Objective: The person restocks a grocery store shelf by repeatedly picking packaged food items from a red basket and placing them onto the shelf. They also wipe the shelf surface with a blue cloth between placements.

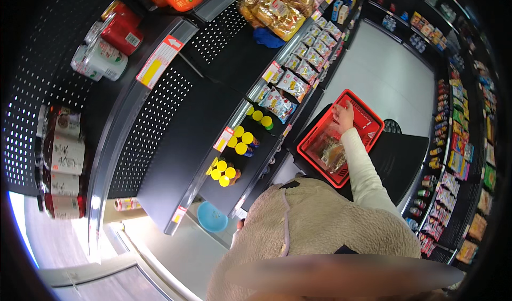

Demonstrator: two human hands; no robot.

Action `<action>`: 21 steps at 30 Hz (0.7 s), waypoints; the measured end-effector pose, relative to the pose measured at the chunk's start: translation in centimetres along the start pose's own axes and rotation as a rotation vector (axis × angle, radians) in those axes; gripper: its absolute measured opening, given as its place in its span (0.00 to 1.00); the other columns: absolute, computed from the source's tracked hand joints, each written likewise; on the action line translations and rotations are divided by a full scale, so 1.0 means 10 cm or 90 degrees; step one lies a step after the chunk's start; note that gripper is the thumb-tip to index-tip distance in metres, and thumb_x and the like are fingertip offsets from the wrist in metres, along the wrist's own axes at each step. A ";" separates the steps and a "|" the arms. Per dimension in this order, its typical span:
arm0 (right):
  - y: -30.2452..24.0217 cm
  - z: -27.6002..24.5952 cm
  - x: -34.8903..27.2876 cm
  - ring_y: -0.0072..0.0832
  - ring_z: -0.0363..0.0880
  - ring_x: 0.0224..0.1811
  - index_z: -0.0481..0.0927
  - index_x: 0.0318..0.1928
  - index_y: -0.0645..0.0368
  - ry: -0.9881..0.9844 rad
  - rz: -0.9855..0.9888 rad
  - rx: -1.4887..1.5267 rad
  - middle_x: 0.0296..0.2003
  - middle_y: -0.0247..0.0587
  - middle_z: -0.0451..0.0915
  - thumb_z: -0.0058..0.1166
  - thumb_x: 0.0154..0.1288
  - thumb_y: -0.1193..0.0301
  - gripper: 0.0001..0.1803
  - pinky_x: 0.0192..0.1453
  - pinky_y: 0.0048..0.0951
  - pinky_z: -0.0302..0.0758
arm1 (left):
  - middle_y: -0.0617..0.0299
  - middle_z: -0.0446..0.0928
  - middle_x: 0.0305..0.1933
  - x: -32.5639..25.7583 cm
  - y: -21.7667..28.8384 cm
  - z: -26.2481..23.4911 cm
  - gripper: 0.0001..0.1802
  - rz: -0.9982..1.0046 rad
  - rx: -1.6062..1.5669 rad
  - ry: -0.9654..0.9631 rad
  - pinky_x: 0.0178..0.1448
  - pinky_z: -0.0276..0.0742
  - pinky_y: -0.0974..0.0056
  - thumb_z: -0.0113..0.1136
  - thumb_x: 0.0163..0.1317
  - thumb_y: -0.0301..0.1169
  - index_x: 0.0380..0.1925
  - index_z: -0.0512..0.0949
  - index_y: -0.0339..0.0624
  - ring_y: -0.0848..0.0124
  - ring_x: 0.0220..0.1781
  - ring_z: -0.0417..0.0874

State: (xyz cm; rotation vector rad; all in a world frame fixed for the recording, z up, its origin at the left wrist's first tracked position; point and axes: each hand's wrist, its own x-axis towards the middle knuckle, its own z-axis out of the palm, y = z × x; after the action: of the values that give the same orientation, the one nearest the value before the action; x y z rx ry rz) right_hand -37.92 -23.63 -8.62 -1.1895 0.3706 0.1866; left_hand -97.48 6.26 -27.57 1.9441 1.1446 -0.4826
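Note:
My right arm, in a pale sleeve, reaches over a red plastic shopping basket [380, 124]. Its hand [344, 117] is over the basket's inside, the fingers apart and nothing visible gripped in them. Just beside that hand, a clear plastic package [329, 150] with brownish and yellowish contents lies in the basket. Only a sliver of my left hand [240, 224] shows past my fuzzy beige garment, close to the lower shelf end. Its fingers are hidden.
Yellow-lidded canisters [225, 173] and snack bags [280, 106] line the shelf to the left. Cans [121, 34] and dark-red jars [65, 159] stand farther left. A light-blue basin [212, 216] sits below. Across the pale floor [381, 61], stocked shelves [453, 157] curve along the right.

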 end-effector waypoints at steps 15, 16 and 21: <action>-2.80 0.09 0.29 0.35 0.80 0.40 0.49 0.74 0.61 0.229 -0.562 -0.015 0.53 0.53 0.79 0.54 0.63 0.78 0.42 0.47 0.32 0.79 | 0.51 0.85 0.38 0.45 -0.52 -1.06 0.12 0.039 0.050 -0.112 0.47 0.79 0.54 0.63 0.56 0.42 0.37 0.86 0.51 0.54 0.42 0.85; -2.68 0.16 0.33 0.29 0.75 0.31 0.61 0.60 0.65 0.125 -0.440 -0.231 0.38 0.43 0.77 0.56 0.60 0.74 0.29 0.36 0.31 0.75 | 0.51 0.85 0.38 0.45 -0.57 -1.12 0.13 0.031 0.048 -0.107 0.47 0.80 0.54 0.63 0.56 0.42 0.37 0.86 0.51 0.53 0.42 0.86; -1.26 1.33 0.55 0.35 0.82 0.37 0.74 0.57 0.63 -0.084 -0.230 -0.413 0.37 0.43 0.83 0.54 0.65 0.71 0.21 0.39 0.33 0.75 | 0.51 0.85 0.40 0.42 -0.42 -1.32 0.14 0.014 0.029 -0.017 0.49 0.80 0.54 0.63 0.56 0.43 0.39 0.87 0.52 0.53 0.43 0.86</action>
State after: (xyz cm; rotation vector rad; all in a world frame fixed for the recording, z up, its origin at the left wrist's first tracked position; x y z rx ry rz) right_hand -26.17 -16.16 4.51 -1.8483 -0.0388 0.0686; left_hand -99.86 20.15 -24.30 1.9823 1.1029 -0.5249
